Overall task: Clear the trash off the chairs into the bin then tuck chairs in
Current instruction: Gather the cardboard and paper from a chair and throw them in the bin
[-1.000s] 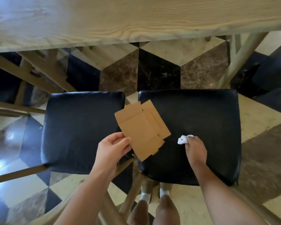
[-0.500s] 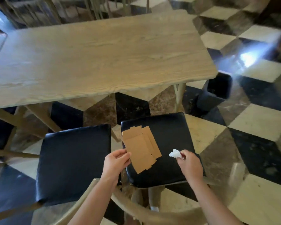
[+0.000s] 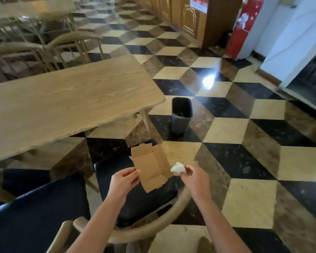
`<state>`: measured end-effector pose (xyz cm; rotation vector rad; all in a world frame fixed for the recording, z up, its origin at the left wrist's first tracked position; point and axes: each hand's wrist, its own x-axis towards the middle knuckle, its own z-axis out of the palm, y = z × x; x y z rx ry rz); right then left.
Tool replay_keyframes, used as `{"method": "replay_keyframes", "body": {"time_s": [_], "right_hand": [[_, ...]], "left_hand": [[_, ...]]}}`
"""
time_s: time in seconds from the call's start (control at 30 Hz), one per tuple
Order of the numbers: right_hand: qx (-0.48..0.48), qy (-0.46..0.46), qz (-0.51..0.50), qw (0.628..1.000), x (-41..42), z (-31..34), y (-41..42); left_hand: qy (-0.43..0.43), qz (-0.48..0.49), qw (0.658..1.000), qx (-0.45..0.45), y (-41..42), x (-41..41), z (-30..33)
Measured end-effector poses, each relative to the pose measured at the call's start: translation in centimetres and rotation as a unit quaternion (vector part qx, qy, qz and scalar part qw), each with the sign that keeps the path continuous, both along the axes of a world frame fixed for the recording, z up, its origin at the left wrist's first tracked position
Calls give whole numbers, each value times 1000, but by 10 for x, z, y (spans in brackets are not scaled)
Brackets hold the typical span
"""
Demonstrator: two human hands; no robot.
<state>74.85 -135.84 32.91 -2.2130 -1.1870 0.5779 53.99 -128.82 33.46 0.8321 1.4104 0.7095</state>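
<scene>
My left hand (image 3: 123,182) pinches the lower left edge of a flattened brown cardboard box (image 3: 150,166), held in the air over the right chair. My right hand (image 3: 194,177) grips a crumpled white tissue (image 3: 177,168) beside the cardboard. Below them are two wooden chairs with black seats: the left chair (image 3: 36,218) and the right chair (image 3: 135,199), both pulled out from the table. A dark grey bin (image 3: 181,114) stands on the floor beyond the table's right corner, some trash visible inside it.
A long wooden table (image 3: 62,101) fills the left middle. More chairs (image 3: 44,50) and another table stand behind it. Checkered tile floor (image 3: 244,161) spreads to the right. Wooden cabinets and a red stand line the far wall.
The view has lifted and turned right, bringing the bin into sight. Both hands have risen off the right chair seat, carrying the cardboard and the tissue.
</scene>
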Motion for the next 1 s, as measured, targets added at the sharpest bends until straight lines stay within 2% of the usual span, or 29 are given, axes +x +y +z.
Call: {"method": "replay_keyframes", "body": {"time_s": [0.13,0.37,0.57,0.8,1.0], "right_hand": [[13,7,-29,999,64,9,-8],[31,2,-3,1000,191,29,-30],[53,13,17,998,259,25,-25],[52,25,35,998,316,16,25],[38,-1,63,997,379,10,112]], "left_hand": [[-15,-3,1000,17,-7,68,7],[-68,71,995,4,-32,186,13],[-54,85,994,28,-31,242,19],[-38,80,995,44,18,298,15],[-58,91,994,14,98,371,-6]]}}
